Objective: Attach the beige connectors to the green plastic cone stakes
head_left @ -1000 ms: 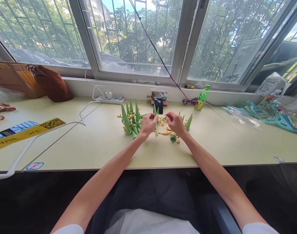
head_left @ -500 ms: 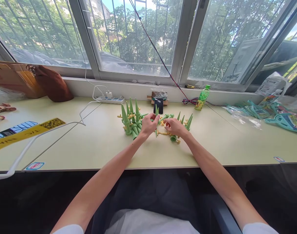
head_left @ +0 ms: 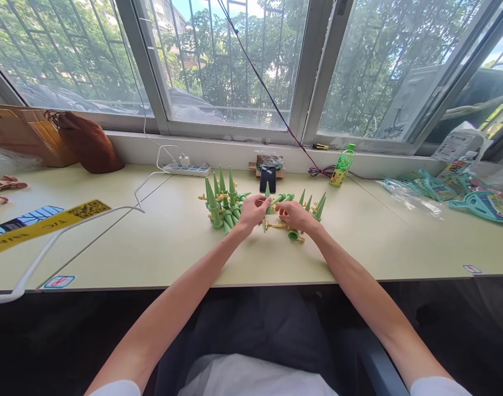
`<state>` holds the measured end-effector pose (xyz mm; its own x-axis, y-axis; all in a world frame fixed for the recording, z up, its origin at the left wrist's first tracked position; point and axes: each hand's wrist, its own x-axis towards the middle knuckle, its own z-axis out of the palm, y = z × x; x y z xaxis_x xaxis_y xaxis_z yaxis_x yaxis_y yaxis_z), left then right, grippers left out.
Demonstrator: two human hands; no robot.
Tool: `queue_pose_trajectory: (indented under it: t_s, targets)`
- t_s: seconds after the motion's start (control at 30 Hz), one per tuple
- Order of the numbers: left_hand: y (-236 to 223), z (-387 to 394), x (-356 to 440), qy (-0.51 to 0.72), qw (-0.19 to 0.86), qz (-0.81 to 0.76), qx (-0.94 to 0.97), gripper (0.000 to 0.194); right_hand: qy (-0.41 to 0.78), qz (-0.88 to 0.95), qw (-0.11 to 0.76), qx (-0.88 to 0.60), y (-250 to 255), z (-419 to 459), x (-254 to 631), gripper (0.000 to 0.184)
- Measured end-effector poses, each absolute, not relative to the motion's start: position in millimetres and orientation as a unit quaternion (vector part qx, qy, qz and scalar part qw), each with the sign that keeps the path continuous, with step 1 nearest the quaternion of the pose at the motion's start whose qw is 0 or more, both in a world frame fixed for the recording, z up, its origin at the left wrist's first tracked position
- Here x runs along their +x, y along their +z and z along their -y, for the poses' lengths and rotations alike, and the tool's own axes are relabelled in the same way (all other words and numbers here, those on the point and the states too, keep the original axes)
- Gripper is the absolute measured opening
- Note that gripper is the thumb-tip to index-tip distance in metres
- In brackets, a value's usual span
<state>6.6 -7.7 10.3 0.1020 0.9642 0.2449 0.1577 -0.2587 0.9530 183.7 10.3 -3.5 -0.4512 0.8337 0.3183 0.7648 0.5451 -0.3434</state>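
Observation:
Over the middle of the desk, my left hand [head_left: 252, 212] is closed around an upright green plastic spike [head_left: 267, 191], its pointed tip showing above the fingers. My right hand [head_left: 295, 214] is just to the right, fingers bent together low beside that spike; whatever is in its fingertips is too small to make out. Small yellow plastic pieces [head_left: 277, 225] lie beneath and between the hands. To the left stands a cluster of green spikes [head_left: 212, 206] with yellow tap-like parts on them. Several more spikes [head_left: 321, 208] stand beyond my right hand, and a green cup-shaped piece [head_left: 293, 235] lies in front.
Behind the hands are a dark phone [head_left: 268, 179] leaning on a small box and a green-capped bottle [head_left: 343, 165]. A power strip [head_left: 187, 169] sits by the window. Teal dustpan-like items [head_left: 485, 207] lie at right, a brown bag [head_left: 88, 142] at left.
My right hand has come down and in toward the spike in my left hand. The spike in my left hand has sunk slightly, and my left hand has shifted a little right.

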Motion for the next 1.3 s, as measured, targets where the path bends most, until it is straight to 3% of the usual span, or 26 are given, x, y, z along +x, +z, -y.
queue_pose_trajectory:
  t_s: [0.23,0.57,1.3]
  targets:
    - [13.6,9.1,5.9,0.462,0.492,-0.446,0.588,0.021,0.069,0.867,0.224,-0.439,-3.1,-8.3,183.5,0.023]
    - [11.3,7.1,6.2,0.448,0.532,-0.429,0.576,0.023,0.072,0.857,0.239,-0.451,-5.1,-12.2,181.5,0.018]
    - [11.3,5.2,8.8,0.494,0.521,-0.446,0.535,0.029,0.133,0.767,0.475,-0.409,0.3,-10.1,173.8,0.02]
